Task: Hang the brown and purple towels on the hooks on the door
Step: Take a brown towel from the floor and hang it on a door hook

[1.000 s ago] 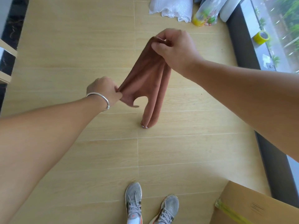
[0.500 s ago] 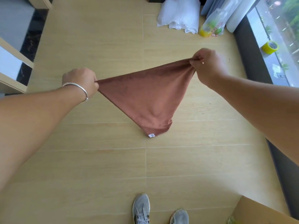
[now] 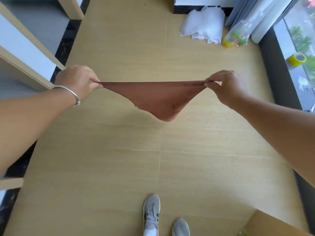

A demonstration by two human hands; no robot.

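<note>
Nearest us, grey sneakers (image 3: 151, 213) stand on pale wood-look floor (image 3: 119, 167), a cardboard box (image 3: 272, 225) at the near right corner. Above the open floor we stretch the brown towel (image 3: 158, 97) taut, its long edge running left to right, soft belly sagging; our left hand (image 3: 78, 81) and right hand (image 3: 225, 86) each pinch a corner. Farther right lies crumpled white bubble wrap (image 3: 203, 26).

A room in a home: pale wood-look floor tiles (image 3: 196, 150), a tall window (image 3: 301, 40) with a curtain (image 3: 252, 12), a doorway frame (image 3: 30, 72), and bubble wrap (image 3: 204, 26) and a cardboard box (image 3: 272, 225) on the floor.
</note>
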